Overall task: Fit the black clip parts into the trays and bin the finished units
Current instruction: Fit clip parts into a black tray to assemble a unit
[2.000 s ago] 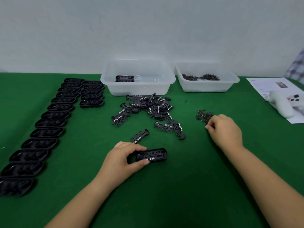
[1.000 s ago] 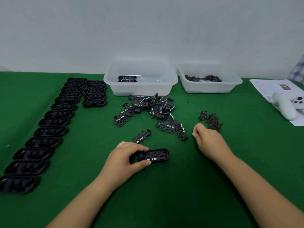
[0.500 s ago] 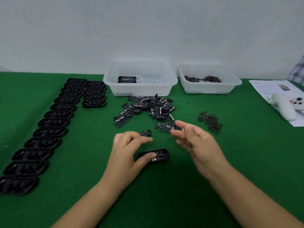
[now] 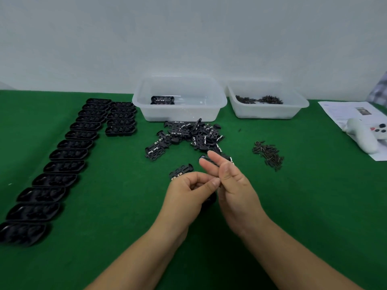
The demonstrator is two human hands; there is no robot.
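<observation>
Tray (image 4: 210, 200) with its clip part lies on the worktop (image 4: 314, 206), now mostly hidden under your hands. Left hand (image 4: 188, 197) has let go of it; right hand (image 4: 234, 185) has come over from the screw pile (image 4: 268, 153). Fingertips meet above it, apparently pinching something too small to see. Likely passing a screw; unit not finished.

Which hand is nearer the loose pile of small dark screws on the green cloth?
Right hand, just left of the screw pile; left hand sits farther left.
</observation>
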